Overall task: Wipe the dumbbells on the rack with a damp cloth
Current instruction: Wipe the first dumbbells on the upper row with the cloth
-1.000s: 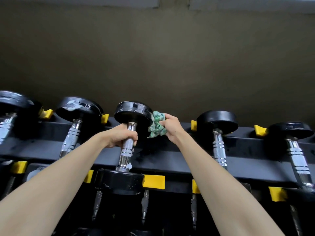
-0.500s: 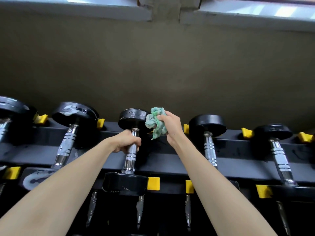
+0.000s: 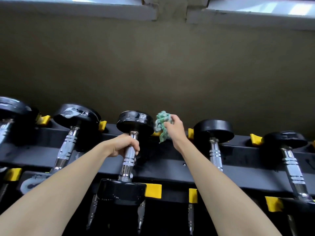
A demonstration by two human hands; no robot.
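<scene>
**Cloth at the far head, most of the rack still waiting**

The left grip [image 3: 125, 145] was clamped round the chrome handle of the centre dumbbell [image 3: 135, 120], fingers wrapped just under its far head. The right grip [image 3: 175, 128] pinched the bunched green cloth [image 3: 162, 125], which hung just left of those fingers, right against the far head's rim. Whether it was touching, I couldn't tell.

Progress? That far head showed wet streaks across its top, so it looked part-wiped. The near head, below the left grip, carried only a few specks.

The neighbour dumbbell [image 3: 76, 113], left of the left grip, bore pale smears on both heads and its handle, so by my reading it needed more work. The two dumbbells beyond the right grip, the matte dumbbell [image 3: 213, 129] and the end dumbbell [image 3: 286, 139], looked dry and untouched. Lower handles poked out beneath the rack [image 3: 170, 166] as well. Plenty left, I'd judge.

Against a second earlier, the cloth had climbed from low on the head's side up to its rim. The left grip had kept its hold on the handle. The view had tipped upward too, bringing a window ledge [image 3: 85, 7] into sight.
</scene>
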